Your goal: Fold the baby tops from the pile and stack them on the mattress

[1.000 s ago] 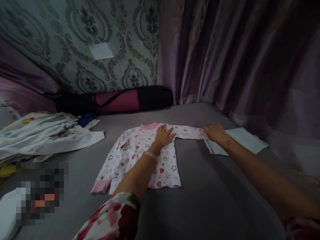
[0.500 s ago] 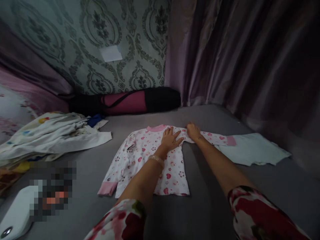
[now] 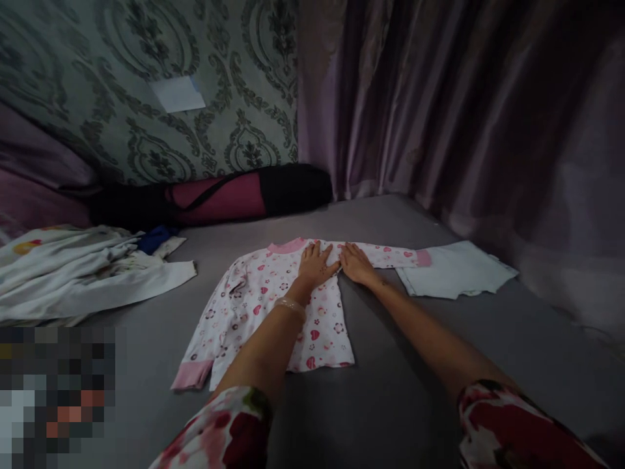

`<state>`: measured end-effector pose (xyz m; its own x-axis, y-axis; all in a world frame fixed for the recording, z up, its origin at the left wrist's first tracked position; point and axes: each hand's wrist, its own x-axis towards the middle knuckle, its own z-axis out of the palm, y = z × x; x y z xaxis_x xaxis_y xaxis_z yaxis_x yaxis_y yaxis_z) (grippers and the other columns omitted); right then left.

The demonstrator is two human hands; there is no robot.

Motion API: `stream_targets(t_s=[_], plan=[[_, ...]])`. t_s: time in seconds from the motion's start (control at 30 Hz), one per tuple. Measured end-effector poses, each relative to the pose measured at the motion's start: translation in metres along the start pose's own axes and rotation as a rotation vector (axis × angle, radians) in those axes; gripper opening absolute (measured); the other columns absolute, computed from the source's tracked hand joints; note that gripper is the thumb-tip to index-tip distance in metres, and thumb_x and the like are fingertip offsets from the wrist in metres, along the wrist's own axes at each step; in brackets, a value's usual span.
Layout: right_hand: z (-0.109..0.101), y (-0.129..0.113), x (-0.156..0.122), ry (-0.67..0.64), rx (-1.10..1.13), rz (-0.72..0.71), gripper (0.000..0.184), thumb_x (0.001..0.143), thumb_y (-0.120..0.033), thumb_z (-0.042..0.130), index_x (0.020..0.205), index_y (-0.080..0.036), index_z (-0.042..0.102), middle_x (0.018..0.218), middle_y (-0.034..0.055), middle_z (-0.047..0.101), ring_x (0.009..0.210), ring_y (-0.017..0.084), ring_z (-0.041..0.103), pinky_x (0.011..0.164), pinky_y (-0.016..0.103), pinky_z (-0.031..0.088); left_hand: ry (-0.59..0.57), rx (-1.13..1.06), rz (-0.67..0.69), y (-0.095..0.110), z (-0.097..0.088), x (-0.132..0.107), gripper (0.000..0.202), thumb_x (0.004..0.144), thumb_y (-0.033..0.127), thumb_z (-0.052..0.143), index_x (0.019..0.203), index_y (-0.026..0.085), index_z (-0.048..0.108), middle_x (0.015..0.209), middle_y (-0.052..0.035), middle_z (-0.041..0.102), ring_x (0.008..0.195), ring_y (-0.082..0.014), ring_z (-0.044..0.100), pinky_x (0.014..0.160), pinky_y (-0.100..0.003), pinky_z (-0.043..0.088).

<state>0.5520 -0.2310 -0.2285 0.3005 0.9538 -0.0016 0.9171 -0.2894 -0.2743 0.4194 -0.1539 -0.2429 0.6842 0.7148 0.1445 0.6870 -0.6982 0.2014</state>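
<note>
Grey bedding (image 3: 400, 365) fills the foreground, backed by damask wallpaper (image 3: 122, 78) on the far left and a mauve curtain (image 3: 439, 104) on the far right. A child's top (image 3: 273, 306), white with a print of pink hearts and small flowers, lies flat on the bedding under both hands. Its long axis runs away from the person: the pink collar (image 3: 287, 245) points toward the wall and the hem lies nearer the person, swung slightly leftward. The left hand (image 3: 316, 264), with a bracelet (image 3: 290, 305) on its wrist, rests palm down with fingers spread just below the collar, gripping nothing. The right hand (image 3: 356, 264) lies flat and loose just beside it, on the root of the outstretched sleeve, with the fingertips of the two hands nearly meeting. That sleeve runs straight out beyond the right hand, and its pink cuff (image 3: 424, 258) reaches the edge of a folded white cloth (image 3: 454, 270). The other sleeve trails down the garment's left side, and its cuff (image 3: 189, 376) ends level with the hem. Beyond the hands, a pink-and-black roll (image 3: 219, 198) lies along the foot of the wall. Well to the left of the left hand sits a heap of pale clothes (image 3: 83, 273). High on the wallpaper is a pale slip (image 3: 177, 94), too small to read.
</note>
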Motion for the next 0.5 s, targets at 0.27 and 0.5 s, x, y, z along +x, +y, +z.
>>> stream_targets(t_s=[0.27,0.5], plan=[[-0.016,0.02,-0.015,-0.182,-0.034,0.399,0.084,0.083,-0.079,0.023,0.153,-0.033,0.016,0.162,0.0094,-0.001,0.144,0.04,-0.009,0.108,0.065,-0.006,0.026,-0.038,0.023,-0.003,0.005,-0.001,0.068,0.088,0.066,0.04,0.146,0.03,0.038,0.155,-0.0089,0.032,0.141,-0.0347,0.027,0.114,-0.046,0.022],[-0.011,0.023,-0.012,-0.187,-0.057,0.428,0.09,0.078,-0.084,0.017,0.153,-0.035,0.014,0.161,0.0109,-0.002,0.143,0.044,-0.009,0.106,0.068,-0.007,-0.144,-0.17,0.026,-0.003,-0.013,0.002,0.077,0.086,0.068,0.039,0.149,0.023,0.033,0.157,-0.0145,0.024,0.144,-0.0358,0.02,0.115,-0.047,0.019]])
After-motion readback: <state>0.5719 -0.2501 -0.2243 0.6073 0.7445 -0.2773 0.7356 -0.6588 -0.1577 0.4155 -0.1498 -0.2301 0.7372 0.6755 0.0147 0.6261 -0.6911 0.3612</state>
